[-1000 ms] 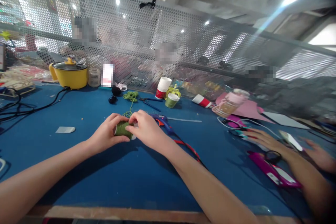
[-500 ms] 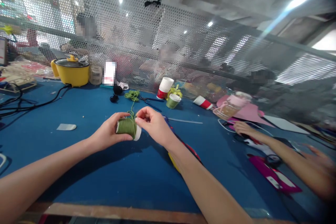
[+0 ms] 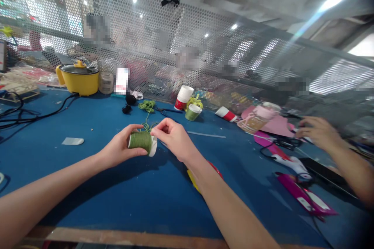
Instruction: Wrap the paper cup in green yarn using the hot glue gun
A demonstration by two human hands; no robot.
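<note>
A small white paper cup (image 3: 153,146) lies on its side above the table, its wall wound with green yarn (image 3: 139,142). My left hand (image 3: 122,146) is closed round it, thumb below and fingers over the top. At the cup's right end, my right hand (image 3: 172,137) is pinched, with yarn running up to its fingertips. From there the strand leads back to a loose heap of green yarn (image 3: 147,105) on the blue table (image 3: 140,206).
Behind stand a green-wound cup (image 3: 193,112), red-and-white cups (image 3: 184,96) and a yellow pot (image 3: 81,81). Beneath my right forearm lies a red-and-yellow tool (image 3: 193,181). At right, another person's hand (image 3: 318,132) is over cables and a glue gun (image 3: 292,165).
My right hand has shifted slightly at the cup's rim, drawing the yarn strand. The other person's hand has moved back and right, off the cables near the glue gun.
</note>
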